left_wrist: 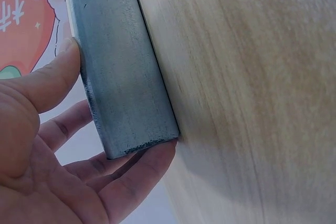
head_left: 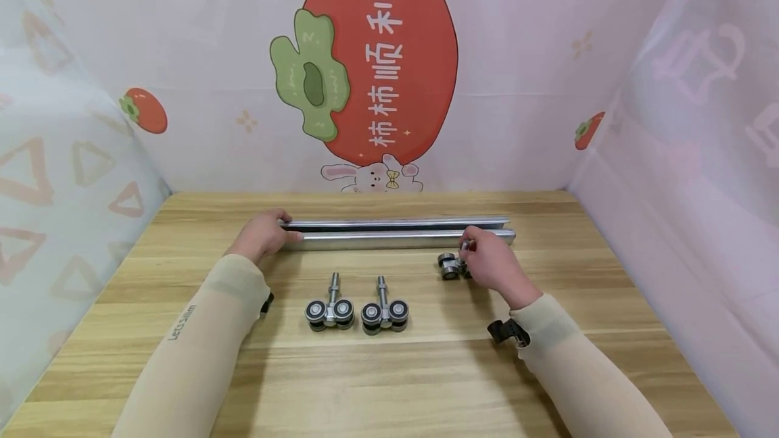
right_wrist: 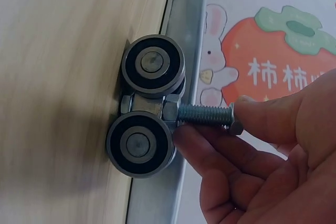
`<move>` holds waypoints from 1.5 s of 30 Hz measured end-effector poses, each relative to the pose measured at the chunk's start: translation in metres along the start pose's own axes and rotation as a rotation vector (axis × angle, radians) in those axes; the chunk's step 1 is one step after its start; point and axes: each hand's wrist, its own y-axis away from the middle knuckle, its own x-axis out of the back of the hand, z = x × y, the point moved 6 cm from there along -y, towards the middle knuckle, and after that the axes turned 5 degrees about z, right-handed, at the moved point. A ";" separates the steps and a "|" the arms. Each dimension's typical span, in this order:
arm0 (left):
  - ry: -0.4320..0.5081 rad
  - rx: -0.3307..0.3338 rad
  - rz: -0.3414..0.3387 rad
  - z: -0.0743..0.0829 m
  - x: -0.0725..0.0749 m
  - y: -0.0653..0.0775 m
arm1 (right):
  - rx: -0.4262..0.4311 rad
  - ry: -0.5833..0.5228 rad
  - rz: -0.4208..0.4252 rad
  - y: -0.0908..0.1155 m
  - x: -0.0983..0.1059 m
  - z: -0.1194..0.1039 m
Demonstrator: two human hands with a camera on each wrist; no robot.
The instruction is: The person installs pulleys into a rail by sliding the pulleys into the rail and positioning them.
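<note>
A long metal channel rail (head_left: 389,240) lies across the far part of the table, its slot facing up. My left hand (head_left: 260,235) grips its left end; in the left wrist view the thumb presses the upper edge and the fingers (left_wrist: 139,182) reach round the end. My right hand (head_left: 491,259) pinches the threaded bolt of a roller trolley (head_left: 450,266) in front of the rail's right part. In the right wrist view that trolley shows black-and-steel wheels (right_wrist: 140,144), a bolt (right_wrist: 205,114) and a nut at the bolt's tip by the thumb.
Two more roller trolleys, one on the left (head_left: 329,314) and one on the right (head_left: 385,316), stand mid-table with bolts pointing away from me. The wooden table (head_left: 365,384) meets a printed cloth backdrop (head_left: 213,154) behind the rail, with cloth on both sides.
</note>
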 end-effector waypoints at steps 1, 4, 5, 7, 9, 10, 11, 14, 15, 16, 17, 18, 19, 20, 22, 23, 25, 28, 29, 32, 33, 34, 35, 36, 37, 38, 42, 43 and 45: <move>-0.002 -0.001 0.000 0.000 0.000 0.000 | 0.000 0.009 0.005 0.000 0.002 0.003; -0.008 -0.002 -0.004 0.001 0.001 0.000 | 0.000 0.037 0.029 0.000 0.009 0.011; -0.009 -0.001 -0.006 0.001 0.001 0.000 | 0.001 0.044 0.037 0.000 0.012 0.014; -0.006 0.001 -0.006 0.002 0.001 0.001 | 0.004 0.053 0.051 0.000 0.017 0.019; -0.002 0.001 -0.005 0.002 0.001 0.000 | -0.003 0.047 0.063 -0.001 0.022 0.024; 0.000 0.003 -0.003 0.002 0.001 0.000 | -0.006 0.042 0.064 -0.001 0.025 0.027; 0.001 0.002 -0.003 0.002 0.001 0.000 | -0.012 0.038 0.062 -0.002 0.027 0.030; 0.002 0.000 -0.003 0.002 0.001 0.000 | -0.022 0.040 0.060 -0.001 0.034 0.038; 0.000 -0.002 -0.004 0.002 0.000 0.000 | -0.023 0.043 0.059 -0.001 0.036 0.040; -0.001 -0.004 -0.004 0.002 0.000 0.000 | -0.017 0.053 0.062 -0.001 0.039 0.040; -0.004 -0.008 -0.004 0.002 0.000 0.001 | -0.014 0.060 0.065 0.000 0.042 0.041; -0.006 -0.011 -0.004 0.002 0.000 0.001 | -0.006 0.074 0.073 0.000 0.045 0.042; -0.008 -0.014 -0.003 0.002 0.000 0.001 | -0.003 0.086 0.079 0.001 0.047 0.043; -0.009 -0.015 -0.001 0.002 0.000 0.001 | 0.000 0.095 0.086 0.001 0.050 0.044; -0.013 -0.021 0.004 0.002 0.000 0.001 | -0.007 0.109 0.094 0.002 0.055 0.048; -0.015 -0.023 0.007 0.002 0.000 0.000 | -0.013 0.118 0.096 0.002 0.056 0.050; -0.016 -0.025 0.013 0.002 0.000 -0.001 | -0.025 0.132 0.099 0.002 0.059 0.056; -0.020 -0.028 0.015 0.002 0.001 -0.001 | -0.045 0.146 0.101 0.001 0.065 0.064; -0.021 -0.026 0.013 0.002 0.001 -0.001 | -0.049 0.149 0.103 0.001 0.067 0.066; -0.023 -0.019 0.006 0.002 0.001 -0.002 | -0.078 0.138 0.100 0.000 0.073 0.075; -0.023 -0.017 0.004 0.001 0.001 -0.002 | -0.090 0.133 0.097 0.000 0.074 0.078; -0.021 -0.015 0.003 0.001 0.001 -0.002 | -0.099 0.129 0.097 0.000 0.076 0.082; -0.020 -0.015 0.002 0.001 0.001 -0.002 | -0.106 0.129 0.097 0.000 0.078 0.086; -0.018 -0.016 0.003 0.001 0.001 -0.002 | -0.115 0.131 0.100 0.000 0.081 0.090; -0.016 -0.017 0.003 0.001 0.001 -0.002 | -0.121 0.136 0.105 0.000 0.083 0.094; -0.013 -0.017 0.004 0.002 0.000 -0.002 | -0.130 0.138 0.109 0.000 0.084 0.098; -0.011 -0.015 0.007 0.002 0.000 -0.001 | -0.146 0.160 0.136 -0.002 0.092 0.112; -0.012 -0.012 0.007 0.003 0.000 -0.002 | -0.151 0.159 0.143 -0.002 0.093 0.115; -0.012 -0.009 0.006 0.003 0.000 -0.002 | -0.160 0.169 0.157 -0.003 0.097 0.122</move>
